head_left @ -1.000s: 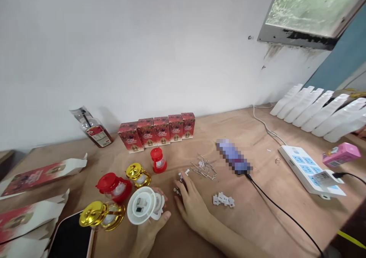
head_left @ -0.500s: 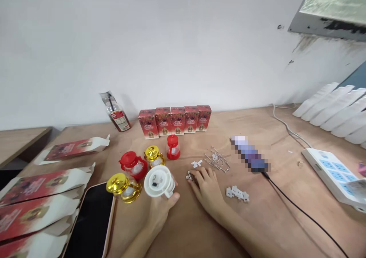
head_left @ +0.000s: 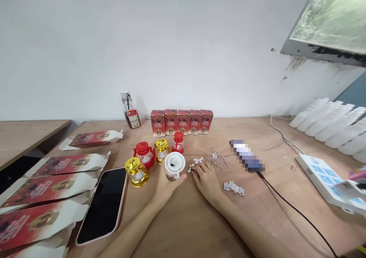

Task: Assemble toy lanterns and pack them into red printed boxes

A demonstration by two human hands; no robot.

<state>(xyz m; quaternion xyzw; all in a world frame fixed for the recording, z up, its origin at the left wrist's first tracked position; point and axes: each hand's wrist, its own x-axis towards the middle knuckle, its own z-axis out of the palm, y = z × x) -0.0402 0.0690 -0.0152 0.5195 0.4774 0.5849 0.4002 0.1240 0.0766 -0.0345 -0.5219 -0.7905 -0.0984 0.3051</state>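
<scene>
My left hand [head_left: 168,185] is wrapped round a small white lantern [head_left: 178,159], tipped so its round underside faces me. A dark spot shows in the recess of that base. On the tabletop, my right hand [head_left: 208,181] has its thumb and forefinger pinched at a few small button cells [head_left: 189,170]; the fingers partly cover them. Beside the left hand stand gold lanterns [head_left: 136,173] and red lanterns [head_left: 144,155]. Small white plastic pieces [head_left: 198,160] and thin metal wire handles [head_left: 216,158] lie just beyond the right hand.
Red printed boxes [head_left: 183,122] stand in a row near the wall, with a bottle [head_left: 132,115] to their left. Unfolded cartons [head_left: 54,191] and a phone [head_left: 103,204] lie at left. More white pieces [head_left: 233,188], a blurred-out device [head_left: 247,155] and a power strip [head_left: 328,181] are at right.
My view has shifted, so the table's things sit differently in frame. The left hand has brought the white lantern closer to the right hand, whose fingers have drawn closer together at the button cells.
</scene>
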